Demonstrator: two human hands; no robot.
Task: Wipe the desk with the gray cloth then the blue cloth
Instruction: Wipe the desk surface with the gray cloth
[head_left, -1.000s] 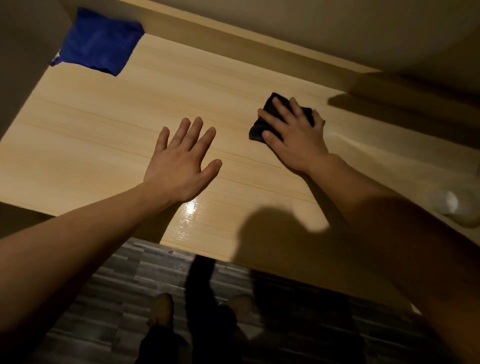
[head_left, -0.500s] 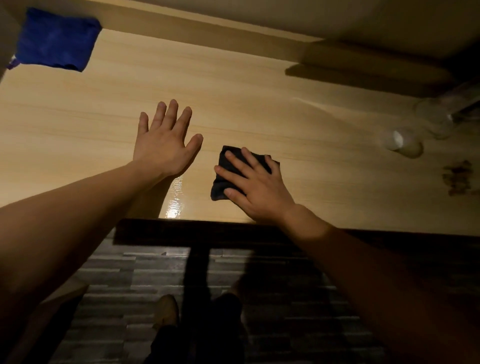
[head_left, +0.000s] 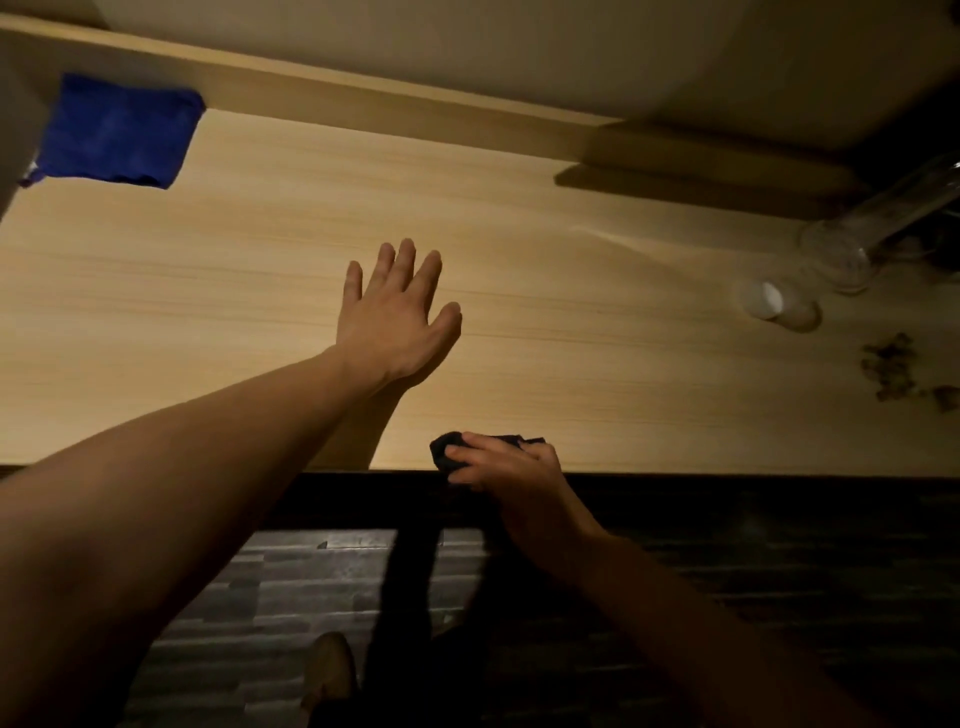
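Observation:
The light wooden desk (head_left: 571, 332) fills the upper half of the view. My right hand (head_left: 511, 480) grips the dark gray cloth (head_left: 448, 451) at the desk's front edge, and most of the cloth is hidden under the fingers. My left hand (head_left: 397, 312) lies flat on the middle of the desk, fingers spread, holding nothing. The blue cloth (head_left: 117, 132) lies crumpled at the far left back corner, well away from both hands.
A clear glass (head_left: 841, 254) and a small white-capped bottle (head_left: 774, 304) stand at the right. Dark stains or crumbs (head_left: 891, 371) mark the desk near the right edge. A raised wooden ledge (head_left: 389, 104) runs along the back. Grey plank floor (head_left: 291, 587) and my feet show below.
My right hand has dragged the gray cloth toward me, from mid-desk to the front edge. My left hand has stayed flat on the desk.

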